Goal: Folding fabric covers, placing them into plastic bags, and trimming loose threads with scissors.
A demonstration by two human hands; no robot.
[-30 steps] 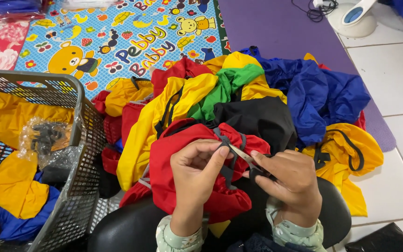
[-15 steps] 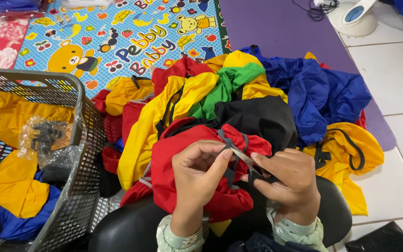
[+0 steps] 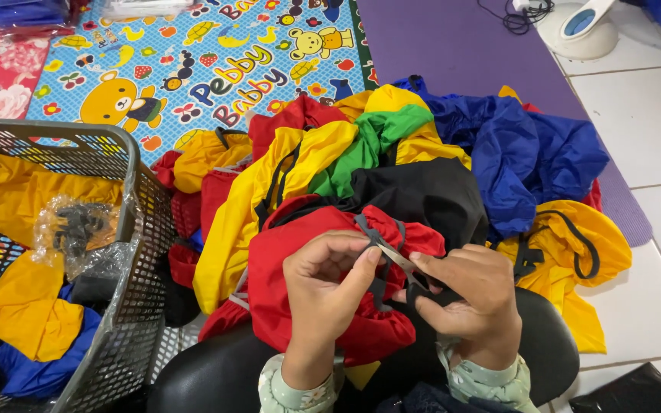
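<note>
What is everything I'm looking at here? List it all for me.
Red fabric bag: one, red, under both hands.
Black drawstring cord: one, pinched between both hands.
Fabric pile: many pieces, yellow, blue, green, black, red, on the floor behind.
Mesh basket: one, grey, at left, holding yellow and blue fabric.
Clear plastic bag: one, with small black parts, in the basket.
Play mat: one, blue cartoon print, top left.
Purple mat: one, top centre.
Left hand: fingers on the cord.
Right hand: fingers on the cord.
</note>
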